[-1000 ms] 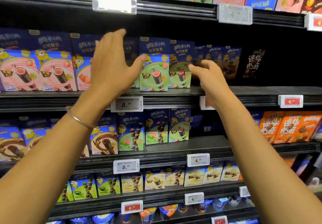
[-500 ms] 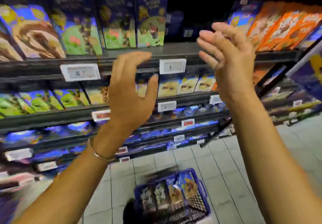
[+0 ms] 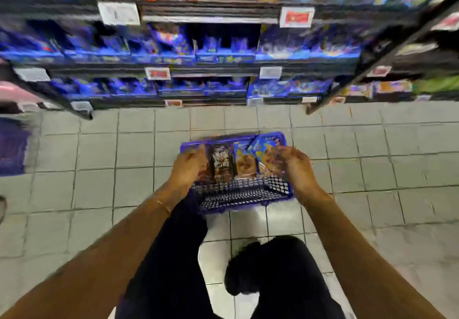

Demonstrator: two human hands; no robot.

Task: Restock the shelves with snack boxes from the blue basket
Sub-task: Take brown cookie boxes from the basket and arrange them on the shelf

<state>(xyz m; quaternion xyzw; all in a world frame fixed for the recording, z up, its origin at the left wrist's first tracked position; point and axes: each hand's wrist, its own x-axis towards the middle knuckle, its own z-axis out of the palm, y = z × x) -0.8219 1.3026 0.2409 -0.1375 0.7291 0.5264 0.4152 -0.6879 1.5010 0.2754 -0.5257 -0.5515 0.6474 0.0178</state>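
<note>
Basket [image 3: 238,194], blue, stands on tiled floor [image 3: 99,157] before the lowest shelves [image 3: 211,70]. Left hand [image 3: 188,169] sits at the basket's left edge, fingers bent against dark snack box [image 3: 219,163]; blur, cannot tell if it grips. Along the far edge: orange-and-blue box [image 3: 245,166] upright, then blue box [image 3: 263,147] tilted at the far right corner. Right hand [image 3: 291,168] is at the right edge, fingers curled beside the blue box; hold cannot be told

Plastic mesh basket [image 3: 238,197] (blue); glossy cardboard boxes [image 3: 244,167]; matt floor tiles [image 3: 96,149].
</note>
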